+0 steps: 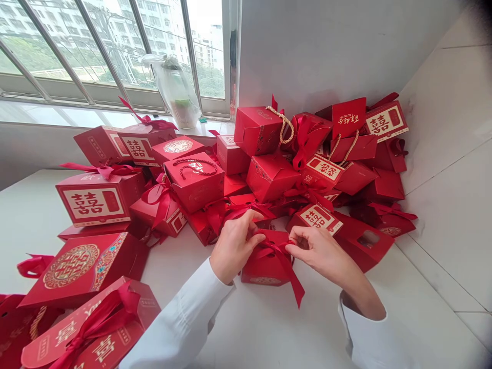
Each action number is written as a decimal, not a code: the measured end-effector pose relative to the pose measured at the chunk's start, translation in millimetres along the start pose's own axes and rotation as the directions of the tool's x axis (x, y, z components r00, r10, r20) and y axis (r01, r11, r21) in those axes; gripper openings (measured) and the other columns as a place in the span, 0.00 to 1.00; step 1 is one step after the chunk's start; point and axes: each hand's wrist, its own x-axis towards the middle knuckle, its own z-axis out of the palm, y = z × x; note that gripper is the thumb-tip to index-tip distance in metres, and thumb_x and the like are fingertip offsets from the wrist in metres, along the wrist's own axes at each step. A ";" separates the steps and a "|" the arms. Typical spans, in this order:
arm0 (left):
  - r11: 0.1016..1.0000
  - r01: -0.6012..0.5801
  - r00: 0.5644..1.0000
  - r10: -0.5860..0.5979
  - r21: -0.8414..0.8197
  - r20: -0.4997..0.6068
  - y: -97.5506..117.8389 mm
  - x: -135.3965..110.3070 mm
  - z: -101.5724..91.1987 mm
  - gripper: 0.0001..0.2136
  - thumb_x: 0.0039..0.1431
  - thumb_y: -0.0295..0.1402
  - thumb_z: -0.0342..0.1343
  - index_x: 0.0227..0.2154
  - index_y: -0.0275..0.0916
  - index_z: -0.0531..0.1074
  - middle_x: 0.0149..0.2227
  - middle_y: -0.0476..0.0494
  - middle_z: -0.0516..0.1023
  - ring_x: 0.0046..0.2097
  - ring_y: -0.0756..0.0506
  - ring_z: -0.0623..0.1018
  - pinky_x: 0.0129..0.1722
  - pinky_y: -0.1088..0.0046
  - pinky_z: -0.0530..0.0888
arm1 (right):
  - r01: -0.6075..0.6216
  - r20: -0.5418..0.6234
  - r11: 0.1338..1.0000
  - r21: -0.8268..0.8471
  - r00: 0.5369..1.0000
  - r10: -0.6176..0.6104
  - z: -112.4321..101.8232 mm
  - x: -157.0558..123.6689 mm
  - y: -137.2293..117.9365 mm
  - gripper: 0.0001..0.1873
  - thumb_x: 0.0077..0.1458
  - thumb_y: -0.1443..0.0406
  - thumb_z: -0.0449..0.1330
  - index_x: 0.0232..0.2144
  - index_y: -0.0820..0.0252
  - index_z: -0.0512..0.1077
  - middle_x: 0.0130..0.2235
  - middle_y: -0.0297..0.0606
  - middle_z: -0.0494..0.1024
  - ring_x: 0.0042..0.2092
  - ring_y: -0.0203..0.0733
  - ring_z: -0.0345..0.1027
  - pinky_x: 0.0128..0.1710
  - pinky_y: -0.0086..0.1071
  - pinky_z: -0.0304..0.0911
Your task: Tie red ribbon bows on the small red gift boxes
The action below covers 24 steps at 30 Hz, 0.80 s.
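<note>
A small red gift box (266,269) sits on the white table (246,328) between my hands, with a red satin ribbon (279,251) tied across its top. My left hand (234,246) pinches the ribbon at the box's left side. My right hand (315,251) grips the ribbon near the knot from the right. One ribbon tail hangs down past the box's front right. My fingers hide most of the box's top.
A large heap of red gift boxes (271,177) stands behind my hands, many with rope handles, bows or double-happiness labels. More red boxes (84,269) lie at the left. A barred window (115,51) and a plastic bag (175,87) are at the back, with a white wall (442,154) at the right.
</note>
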 end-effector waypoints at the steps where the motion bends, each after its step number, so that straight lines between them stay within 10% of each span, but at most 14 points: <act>1: 1.000 0.001 1.000 -0.001 -0.008 -0.001 0.5 -0.1 0.1 0.10 0.54 0.29 0.53 0.40 0.40 0.68 0.26 0.53 0.71 0.28 0.50 0.71 0.29 0.77 0.66 | 0.000 0.001 1.000 -0.008 1.000 0.000 -0.3 -0.7 -0.2 0.09 0.48 0.65 0.53 0.19 0.58 0.59 0.20 0.27 0.62 0.24 0.33 0.53 0.23 0.27 0.47; 17: 0.998 0.023 0.999 -0.025 -0.053 -0.025 2.6 0.6 0.2 0.10 0.54 0.28 0.53 0.41 0.40 0.68 0.25 0.55 0.70 0.28 0.51 0.70 0.30 0.77 0.67 | -0.033 0.038 0.999 -0.037 0.999 0.035 -2.7 -3.3 -0.4 0.07 0.47 0.65 0.52 0.20 0.57 0.59 0.19 0.27 0.62 0.23 0.33 0.53 0.23 0.28 0.47; 24: 0.951 -0.241 0.969 0.245 0.193 0.002 11.0 -1.3 -2.9 0.10 0.56 0.29 0.56 0.41 0.44 0.74 0.39 0.46 0.70 0.44 0.45 0.68 0.44 0.68 0.69 | -0.016 -0.025 1.000 -0.017 1.000 0.015 -6.9 -1.9 1.6 0.10 0.50 0.62 0.54 0.21 0.58 0.61 0.21 0.28 0.63 0.24 0.33 0.54 0.23 0.28 0.48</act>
